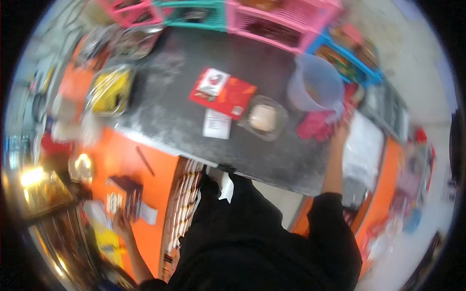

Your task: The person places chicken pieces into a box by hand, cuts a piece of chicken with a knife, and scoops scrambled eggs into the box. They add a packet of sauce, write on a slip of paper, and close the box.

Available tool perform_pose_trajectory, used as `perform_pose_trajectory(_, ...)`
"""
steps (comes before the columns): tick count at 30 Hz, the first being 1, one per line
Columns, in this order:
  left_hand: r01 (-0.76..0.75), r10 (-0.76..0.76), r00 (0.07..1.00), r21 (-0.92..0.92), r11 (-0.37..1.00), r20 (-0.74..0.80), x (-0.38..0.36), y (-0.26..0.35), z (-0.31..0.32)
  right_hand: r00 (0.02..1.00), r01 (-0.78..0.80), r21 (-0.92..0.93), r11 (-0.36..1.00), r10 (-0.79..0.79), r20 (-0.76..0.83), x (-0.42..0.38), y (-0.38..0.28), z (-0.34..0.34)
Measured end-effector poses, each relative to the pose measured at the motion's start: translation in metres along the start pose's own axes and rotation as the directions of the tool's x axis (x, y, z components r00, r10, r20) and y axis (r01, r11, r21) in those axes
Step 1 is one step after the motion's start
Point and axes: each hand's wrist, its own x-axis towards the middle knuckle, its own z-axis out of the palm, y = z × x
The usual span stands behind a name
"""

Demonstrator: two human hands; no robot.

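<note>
On the left, my left hand [121, 225] is closed on the near edge of a small dark box [130, 192] with a pale printed side, over the orange counter. A white paper slip [148, 213] lies beside that box. To the right, my right hand [343, 121] is at the handle side of a translucent plastic jug [310, 80], fingers closed there, though blur softens them. A pink cloth [314, 126] lies under the jug, close to this hand.
The dark table [165, 97] bears a red packet [223, 94], a white paper [217, 124], a clear tub [263, 117] with pale contents and a wrapped yellow tray [109, 92]. Pink, teal and blue baskets [272, 34] line its far edge. A white plastic bag [363, 145] lies at right.
</note>
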Motion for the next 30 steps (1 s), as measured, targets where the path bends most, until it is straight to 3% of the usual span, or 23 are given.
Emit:
perform_pose_trajectory(1,0.012,-0.012,1.0,-0.011,1.0,-0.006,0.001,0.004,0.0,0.986,-0.117,-0.214,0.97,0.139,0.09,0.004,0.009,-0.003)
perform_pose_trajectory(2,0.061,-0.08,0.995,-0.298,0.953,-0.052,-0.008,-0.026,0.01,0.893,-0.447,0.246,0.86,0.442,0.079,0.0,0.022,0.002)
perform_pose_trajectory(3,0.041,-0.05,0.998,-0.21,0.977,-0.039,-0.008,-0.026,0.009,0.97,-0.233,0.404,0.885,0.239,0.035,-0.006,0.04,0.006)
perform_pose_trajectory(5,0.028,-0.029,1.0,-0.097,0.995,-0.01,0.0,-0.014,0.003,0.926,-0.361,0.357,0.861,0.378,0.026,-0.002,0.018,0.007)
perform_pose_trajectory(6,0.058,-0.066,0.996,-0.126,0.99,-0.063,-0.001,-0.014,0.007,0.868,-0.385,0.635,0.67,0.496,0.003,-0.015,-0.023,0.009)
perform_pose_trajectory(7,0.037,-0.056,0.992,-0.16,0.986,-0.117,-0.002,-0.015,0.011,0.954,-0.128,0.243,0.962,0.186,-0.234,-0.037,-0.053,0.015)
perform_pose_trajectory(8,0.005,-0.014,0.992,-0.073,0.997,-0.125,0.002,-0.002,0.005,0.955,0.035,-0.002,0.999,-0.034,-0.294,-0.057,-0.078,0.022)
perform_pose_trajectory(10,-0.027,0.011,0.976,-0.07,0.997,-0.219,0.007,0.007,0.005,0.963,0.232,0.022,0.973,-0.226,-0.149,-0.133,-0.178,0.047)
perform_pose_trajectory(11,-0.082,0.075,0.964,-0.016,0.997,-0.254,0.008,0.009,0.005,0.992,0.111,0.162,0.981,-0.119,0.041,-0.186,-0.259,0.055)
perform_pose_trajectory(12,-0.042,0.029,0.968,-0.046,0.998,-0.248,0.009,0.012,0.003,0.947,-0.235,0.426,0.874,0.108,0.301,-0.242,-0.292,0.082)
perform_pose_trajectory(13,-0.033,0.018,0.968,-0.055,0.998,-0.249,0.012,0.013,0.004,0.849,-0.305,0.531,0.79,-0.027,0.528,-0.292,-0.352,0.094)
perform_pose_trajectory(14,-0.069,0.054,0.964,-0.048,0.996,-0.261,0.013,0.012,0.004,0.599,-0.315,0.382,0.869,-0.13,0.79,-0.327,-0.413,0.094)
perform_pose_trajectory(15,-0.105,0.09,0.958,-0.042,0.994,-0.272,0.011,0.01,0.005,0.437,-0.422,0.391,0.818,-0.195,0.878,-0.367,-0.445,0.111)
perform_pose_trajectory(16,-0.099,0.081,0.96,-0.057,0.993,-0.269,0.006,0.009,0.006,0.355,-0.448,0.455,0.77,-0.314,0.881,-0.402,-0.464,0.125)
perform_pose_trajectory(17,-0.103,0.084,0.965,-0.066,0.992,-0.247,0.005,0.007,0.006,0.309,-0.33,0.468,0.82,-0.375,0.874,-0.42,-0.491,0.13)
perform_pose_trajectory(19,-0.121,0.099,0.967,-0.081,0.989,-0.235,0.008,0.002,0.008,0.266,-0.449,0.422,0.788,-0.333,0.905,-0.445,-0.523,0.144)
perform_pose_trajectory(23,-0.164,0.135,0.965,-0.115,0.98,-0.224,0.004,-0.005,0.009,0.345,-0.381,0.38,0.843,-0.252,0.904,-0.459,-0.54,0.157)
perform_pose_trajectory(26,-0.271,0.272,0.961,0.023,0.962,-0.041,0.009,-0.001,-0.004,0.263,-0.479,0.298,0.825,-0.189,0.946,-0.455,-0.533,0.165)
perform_pose_trajectory(28,-0.243,0.242,0.97,-0.025,0.97,-0.022,0.009,-0.001,-0.007,0.185,-0.277,0.253,0.927,-0.207,0.961,-0.446,-0.529,0.165)
perform_pose_trajectory(29,-0.229,0.228,0.973,-0.059,0.972,-0.012,0.01,0.0,-0.01,0.182,-0.275,0.245,0.93,-0.2,0.963,-0.446,-0.526,0.162)
perform_pose_trajectory(30,-0.18,0.182,0.983,-0.076,0.981,0.026,0.011,0.004,-0.014,0.255,-0.149,0.299,0.943,-0.255,0.933,-0.447,-0.525,0.16)
